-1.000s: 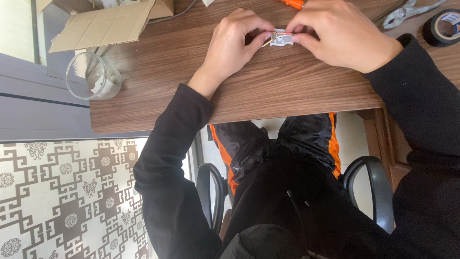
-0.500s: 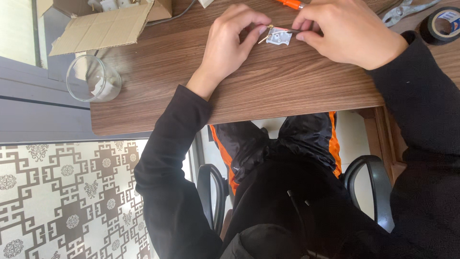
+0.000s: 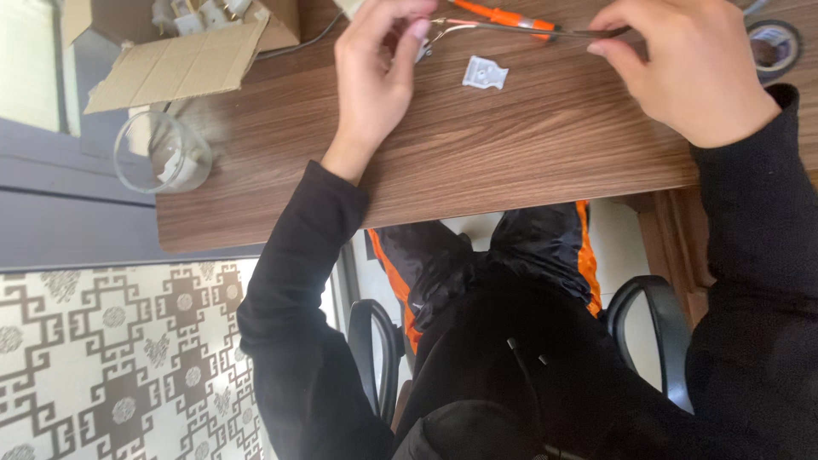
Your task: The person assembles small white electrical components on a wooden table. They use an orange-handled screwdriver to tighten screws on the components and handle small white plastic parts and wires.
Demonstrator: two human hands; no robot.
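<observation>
Screwdriver [image 3: 511, 17] with the orange handle lies across the top of my head view, its dark shaft running right toward my right hand [image 3: 682, 72], whose fingertips pinch the shaft end near the upper right. My left hand [image 3: 379, 72] is curled, thumb and forefinger closed on thin wires [image 3: 447, 28] close to the tool's other end; whether the wires touch the handle I cannot tell. Between the hands, apart from both, a small white plastic part [image 3: 485, 73] rests flat on the wooden desk [image 3: 477, 162].

I judge the screwdriver to be light and stiff, with a smooth metal shaft that could slip, so the ribbed handle looks the surer place to grip. The wires seem soft and springy, best held close to their bared ends. The white part looks tiny, light and easy to flick away.

Further left sit an open cardboard box [image 3: 183, 51] holding pale fittings, and a clear glass cup [image 3: 162, 153] near the desk edge. A roll of dark tape [image 3: 771, 44] lies at the far right.

Much is cut off: the top edge crops my left fingertips and whatever the wires lead to, and the screwdriver tip hides behind my right fingers
</observation>
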